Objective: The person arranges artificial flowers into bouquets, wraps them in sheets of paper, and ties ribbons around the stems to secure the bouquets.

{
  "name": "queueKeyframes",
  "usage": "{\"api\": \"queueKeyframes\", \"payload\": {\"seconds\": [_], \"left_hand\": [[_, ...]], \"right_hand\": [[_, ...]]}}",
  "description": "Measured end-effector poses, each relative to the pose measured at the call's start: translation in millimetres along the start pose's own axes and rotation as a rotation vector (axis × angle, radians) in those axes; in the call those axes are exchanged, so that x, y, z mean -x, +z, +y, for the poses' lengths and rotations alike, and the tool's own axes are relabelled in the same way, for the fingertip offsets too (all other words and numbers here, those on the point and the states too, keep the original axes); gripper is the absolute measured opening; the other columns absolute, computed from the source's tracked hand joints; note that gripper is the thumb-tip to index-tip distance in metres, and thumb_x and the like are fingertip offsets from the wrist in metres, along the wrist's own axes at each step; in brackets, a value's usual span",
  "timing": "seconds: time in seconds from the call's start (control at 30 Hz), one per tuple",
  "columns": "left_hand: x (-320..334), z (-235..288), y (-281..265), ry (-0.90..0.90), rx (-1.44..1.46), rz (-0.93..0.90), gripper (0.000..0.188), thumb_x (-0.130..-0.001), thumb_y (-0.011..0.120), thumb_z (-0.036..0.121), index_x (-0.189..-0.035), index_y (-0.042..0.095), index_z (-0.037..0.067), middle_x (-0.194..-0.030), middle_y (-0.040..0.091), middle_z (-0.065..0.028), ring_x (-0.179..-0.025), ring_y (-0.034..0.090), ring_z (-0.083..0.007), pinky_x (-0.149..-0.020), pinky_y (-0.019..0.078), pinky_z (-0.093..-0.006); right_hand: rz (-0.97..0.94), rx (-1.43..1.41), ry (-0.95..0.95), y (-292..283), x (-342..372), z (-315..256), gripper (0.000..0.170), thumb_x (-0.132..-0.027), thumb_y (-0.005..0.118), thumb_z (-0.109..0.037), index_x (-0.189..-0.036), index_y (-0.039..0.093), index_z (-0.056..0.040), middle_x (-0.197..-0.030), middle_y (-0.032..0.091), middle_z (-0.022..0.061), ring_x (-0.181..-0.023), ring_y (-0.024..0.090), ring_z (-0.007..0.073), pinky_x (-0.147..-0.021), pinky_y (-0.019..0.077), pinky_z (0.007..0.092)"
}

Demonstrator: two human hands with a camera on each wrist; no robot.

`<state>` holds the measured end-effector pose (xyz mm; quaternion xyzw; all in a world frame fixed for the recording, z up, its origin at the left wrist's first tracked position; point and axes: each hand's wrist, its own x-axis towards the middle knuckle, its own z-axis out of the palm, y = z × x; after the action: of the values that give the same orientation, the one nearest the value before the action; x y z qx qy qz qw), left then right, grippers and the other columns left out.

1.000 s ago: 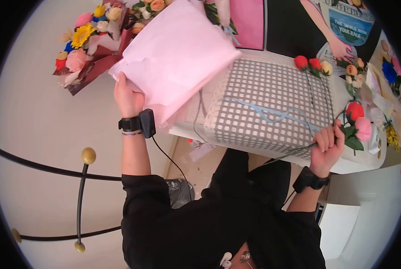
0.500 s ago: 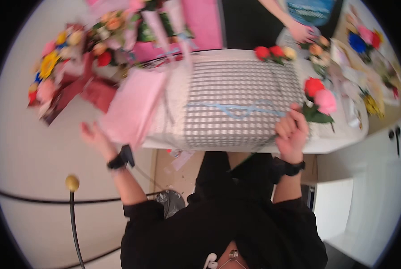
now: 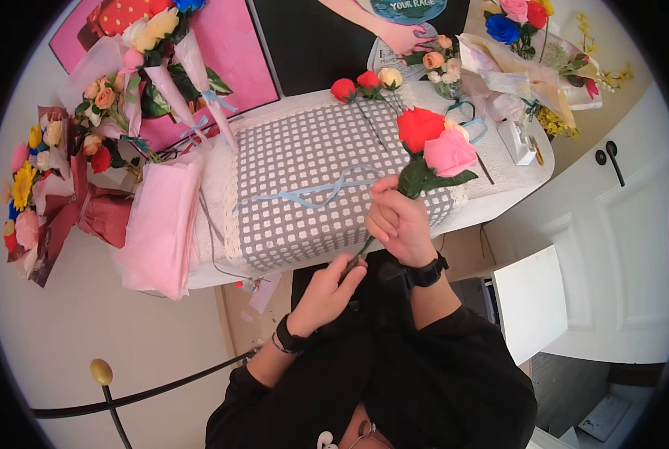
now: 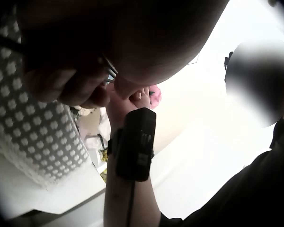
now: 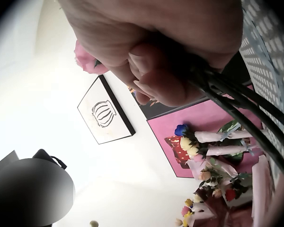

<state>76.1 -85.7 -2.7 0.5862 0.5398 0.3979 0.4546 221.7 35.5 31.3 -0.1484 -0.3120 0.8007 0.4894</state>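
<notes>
Over the table's front edge, my right hand [image 3: 400,224] grips a small bunch of roses by their green stems [image 5: 246,118]. A red rose [image 3: 420,129] and a pink rose [image 3: 450,153] stand out above the fist, with a cream bloom [image 3: 458,130] partly hidden behind them. Green leaves [image 3: 417,179] spread just over the fingers. Lower down, my left hand [image 3: 321,298] pinches the stems near their bottom ends between thumb and fingers. The left wrist view shows those fingers curled and in deep shadow.
A checked cloth [image 3: 274,161] covers the table, with a light blue ribbon [image 3: 312,197] on it. Folded pink wrapping paper [image 3: 158,228] lies at the left. Two red roses and a cream rose [image 3: 390,77] lie at the back. Wrapped bouquets [image 3: 87,202] stand at the left, others at right.
The pink wrapping paper has been let go and lies folded on the table's left. My left hand has come across to the stems; the right still holds the roses, now more upright.
</notes>
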Motion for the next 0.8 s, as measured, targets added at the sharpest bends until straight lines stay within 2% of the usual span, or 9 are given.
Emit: {"api": "queueKeyframes", "payload": {"seconds": [0.1, 0.23, 0.3, 0.33, 0.4, 0.53, 0.63, 0.67, 0.8], "left_hand": [[3.2, -19.2, 8.6, -0.11, 0.128, -0.07, 0.026, -0.103, 0.048, 0.024, -0.108, 0.059, 0.001, -0.071, 0.055, -0.0004, -0.066, 0.054, -0.0068, -0.06, 0.0425, -0.0233], [1.2, -2.8, 8.7, -0.146, 0.104, -0.103, 0.027, -0.105, 0.044, 0.021, -0.105, 0.059, -0.001, -0.069, 0.055, -0.0006, -0.057, 0.051, -0.0077, -0.054, 0.0413, -0.0232], [-4.0, -6.8, 8.6, -0.121, 0.152, -0.082, 0.027, -0.105, 0.044, 0.023, -0.103, 0.059, 0.0, -0.068, 0.054, -0.0009, -0.055, 0.052, -0.0085, -0.053, 0.0426, -0.0241], [-7.9, -10.2, 8.2, -0.096, 0.201, -0.067, 0.026, -0.104, 0.045, 0.024, -0.101, 0.058, 0.002, -0.066, 0.053, -0.0013, -0.054, 0.053, -0.0094, -0.051, 0.0439, -0.0249], [-20.4, -19.1, 4.3, -0.093, 0.302, 0.012, 0.025, -0.105, 0.043, 0.022, -0.098, 0.055, 0.002, -0.065, 0.049, -0.0005, -0.051, 0.048, -0.0089, -0.05, 0.0411, -0.0252], [-47.5, -9.3, -17.1, -0.063, 0.633, 0.081, 0.025, -0.107, 0.039, 0.024, -0.095, 0.048, 0.005, -0.065, 0.041, 0.0005, -0.052, 0.041, -0.0098, -0.052, 0.0396, -0.026], [-57.3, -8.6, -27.9, -0.029, 0.775, 0.063, 0.027, -0.108, 0.037, 0.027, -0.097, 0.049, 0.005, -0.07, 0.044, -0.0007, -0.056, 0.044, -0.0119, -0.055, 0.0427, -0.028], [-59.7, -8.6, -28.8, -0.018, 0.818, 0.066, 0.028, -0.108, 0.037, 0.027, -0.098, 0.051, 0.005, -0.07, 0.045, -0.0009, -0.057, 0.046, -0.0117, -0.055, 0.044, -0.0279], [-66.0, -20.3, -29.5, 0.014, 0.871, 0.025, 0.029, -0.108, 0.037, 0.028, -0.106, 0.054, 0.004, -0.076, 0.053, -0.0023, -0.062, 0.053, -0.0123, -0.059, 0.0486, -0.0285]], "right_hand": [[0.154, 0.008, -0.001, -8.2, 7.0, -3.6, 0.01, -0.094, 0.05, -0.002, -0.095, 0.06, -0.0043, -0.048, 0.027, -0.0044, -0.037, 0.026, 0.0078, -0.037, 0.0273, 0.0265], [0.223, 0.111, 0.04, -4.8, 2.6, 1.7, 0.006, -0.093, 0.056, -0.003, -0.096, 0.06, -0.0045, -0.048, 0.028, -0.0046, -0.036, 0.026, 0.0074, -0.037, 0.0275, 0.0275], [0.118, 0.214, 0.124, 0.0, -2.4, -0.8, 0.021, -0.092, 0.061, -0.006, -0.113, 0.059, -0.003, -0.056, 0.043, -0.003, -0.044, 0.046, 0.0091, -0.045, 0.0411, 0.0279], [0.112, 0.212, 0.122, 4.9, -7.4, 2.0, 0.021, -0.092, 0.061, -0.006, -0.113, 0.059, -0.003, -0.056, 0.043, -0.003, -0.044, 0.046, 0.0091, -0.045, 0.0411, 0.0279], [0.063, 0.345, 0.034, 18.6, -18.5, 11.7, 0.041, -0.093, 0.063, -0.008, -0.129, 0.05, 0.0025, -0.081, 0.063, 0.0037, -0.07, 0.061, 0.0095, -0.063, 0.0505, 0.0269], [-0.068, 0.565, 0.052, 15.9, -22.0, 18.5, 0.055, -0.094, 0.065, -0.013, -0.139, 0.04, 0.0064, -0.108, 0.068, 0.012, -0.092, 0.064, 0.0133, -0.08, 0.0514, 0.0255], [-0.09, 0.639, 0.02, 4.1, -20.9, 34.2, 0.048, -0.095, 0.064, -0.014, -0.134, 0.046, 0.0073, -0.107, 0.068, 0.0127, -0.09, 0.064, 0.0137, -0.075, 0.0524, 0.0264], [-0.086, 0.591, 0.123, 2.7, -19.4, 34.0, 0.037, -0.096, 0.062, -0.014, -0.124, 0.053, 0.0083, -0.097, 0.068, 0.0117, -0.078, 0.064, 0.0126, -0.064, 0.0525, 0.0273], [-0.086, 0.592, 0.126, 0.0, -17.7, 34.0, 0.025, -0.097, 0.06, -0.014, -0.111, 0.059, 0.0073, -0.083, 0.067, 0.0085, -0.066, 0.062, 0.0119, -0.054, 0.0502, 0.027]]}}
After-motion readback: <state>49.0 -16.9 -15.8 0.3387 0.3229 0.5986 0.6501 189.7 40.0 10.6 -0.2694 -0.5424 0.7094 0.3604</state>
